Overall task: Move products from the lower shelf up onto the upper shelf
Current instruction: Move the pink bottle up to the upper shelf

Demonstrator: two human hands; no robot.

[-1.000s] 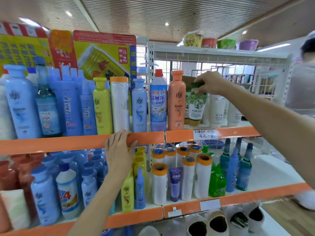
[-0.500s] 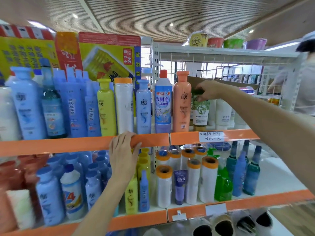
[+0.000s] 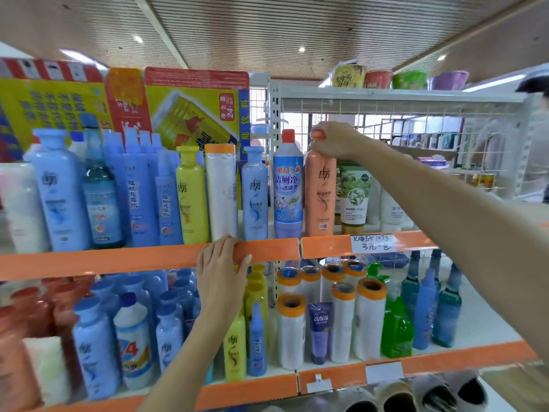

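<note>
My right hand (image 3: pixel 335 139) is closed around the cap of a tall orange bottle (image 3: pixel 320 194) standing on the upper shelf (image 3: pixel 148 258). Just right of it stands a green-and-white tube (image 3: pixel 353 197), free of my hand. My left hand (image 3: pixel 221 270) rests with its fingers curled over the orange front rail of the upper shelf. On the lower shelf (image 3: pixel 445 356) below stand yellow bottles (image 3: pixel 236 349), white rolls with orange caps (image 3: pixel 292 331), a purple tube (image 3: pixel 319 331) and green and blue bottles (image 3: pixel 424 310).
The upper shelf holds a row of blue, yellow and white bottles (image 3: pixel 193 197) from the left to the orange bottle. Printed boxes (image 3: pixel 190 105) stand behind them. A white wire rack (image 3: pixel 401 96) carries bowls on top. A person (image 3: pixel 537 144) stands at the far right.
My right hand has left the green-and-white tube standing on the upper shelf and moved left onto the orange bottle's cap. My left hand has stayed on the rail.
</note>
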